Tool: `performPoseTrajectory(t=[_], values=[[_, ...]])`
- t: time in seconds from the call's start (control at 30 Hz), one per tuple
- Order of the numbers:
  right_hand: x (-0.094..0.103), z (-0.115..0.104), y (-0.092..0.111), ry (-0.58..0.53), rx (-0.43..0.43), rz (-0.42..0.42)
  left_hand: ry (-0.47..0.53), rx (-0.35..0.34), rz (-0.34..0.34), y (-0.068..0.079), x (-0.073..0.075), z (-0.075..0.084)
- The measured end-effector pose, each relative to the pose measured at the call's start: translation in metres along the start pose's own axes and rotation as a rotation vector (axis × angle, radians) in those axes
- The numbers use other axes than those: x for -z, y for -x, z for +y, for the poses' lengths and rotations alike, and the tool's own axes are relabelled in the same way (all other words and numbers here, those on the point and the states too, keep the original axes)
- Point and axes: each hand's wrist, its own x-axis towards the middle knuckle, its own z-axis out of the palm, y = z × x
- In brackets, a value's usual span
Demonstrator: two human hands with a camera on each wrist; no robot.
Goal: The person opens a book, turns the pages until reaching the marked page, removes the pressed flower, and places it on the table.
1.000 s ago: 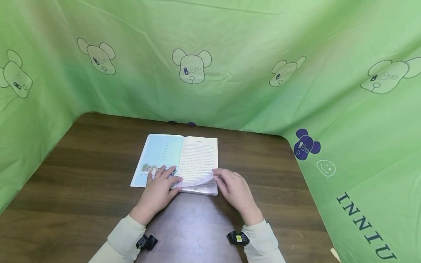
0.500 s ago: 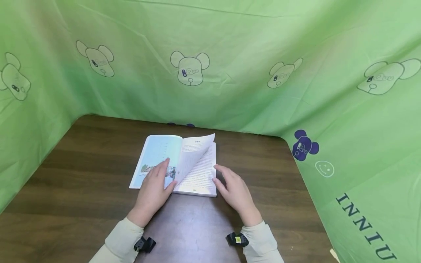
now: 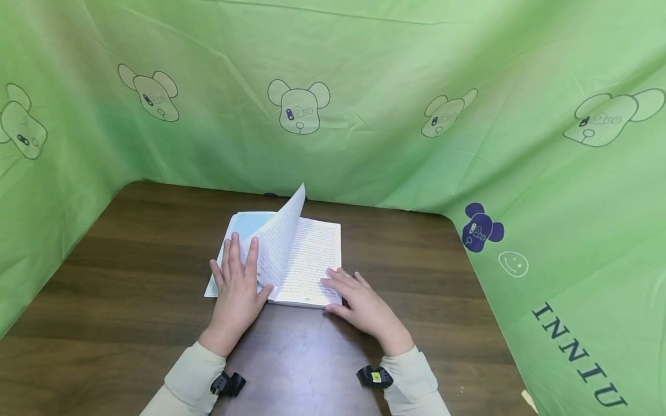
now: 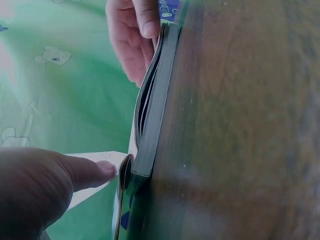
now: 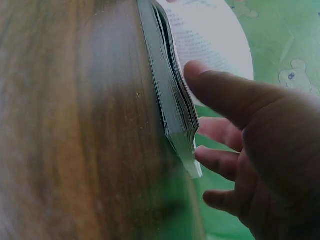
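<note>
An open book (image 3: 316,254) lies on the table, its right-hand page full of printed text. One page (image 3: 281,240) stands up near the spine, leaning left over the pale blue left-hand side. My left hand (image 3: 236,297) lies over that left side with fingers spread and straight, its thumb near the foot of the turning page. In the left wrist view the left thumb (image 4: 85,172) touches paper by the spine. My right hand (image 3: 364,306) rests at the book's lower right edge, fingers loosely extended over the page. The right wrist view shows its thumb (image 5: 225,92) beside the page block (image 5: 170,80).
The brown wooden table (image 3: 130,277) surrounds the book. A green printed cloth (image 3: 364,150) hangs behind the table and along both sides. A black wrist device is on each sleeve, such as the right wrist device (image 3: 374,377).
The page has swung from lying flat on the right to standing and leaning left. My right hand has let go of its edge and moved onto the right page; the left fingers have spread.
</note>
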Motion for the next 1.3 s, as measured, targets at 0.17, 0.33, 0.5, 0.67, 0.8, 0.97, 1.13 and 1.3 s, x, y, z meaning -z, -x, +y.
performPoseTrajectory(t=[0.17, 0.33, 0.5, 0.67, 0.8, 0.97, 1.13, 1.3], values=[[-0.0003, 0.0008, 0.0002, 0.013, -0.027, -0.014, -0.031, 0.003, -0.008, 0.0000, 0.0003, -0.0007], [-0.0005, 0.0011, -0.0003, 0.027, -0.033, -0.015, -0.028, 0.014, -0.101, -0.0011, 0.0005, 0.0003], [0.0007, 0.0006, -0.0004, 0.036, -0.029, -0.022, -0.026, -0.016, -0.207, -0.0005, 0.0009, 0.0022], [0.0026, -0.0009, 0.0005, 0.065, 0.011, -0.005, -0.049, -0.045, -0.223, 0.0013, 0.0014, 0.0041], [0.0040, -0.0014, 0.0010, 0.100, 0.037, 0.005, -0.052, -0.051, -0.252, 0.0021, 0.0009, 0.0047], [0.0046, -0.0025, 0.0013, 0.131, 0.048, -0.005, -0.048, -0.072, -0.305, 0.0033, -0.0016, 0.0027], [0.0052, -0.0031, 0.0008, 0.147, 0.063, -0.001, -0.049, -0.068, -0.343, 0.0045, -0.0026, 0.0014], [0.0058, -0.0033, 0.0007, 0.160, 0.064, 0.006, -0.060, -0.032, -0.376, 0.0041, -0.0008, 0.0019]])
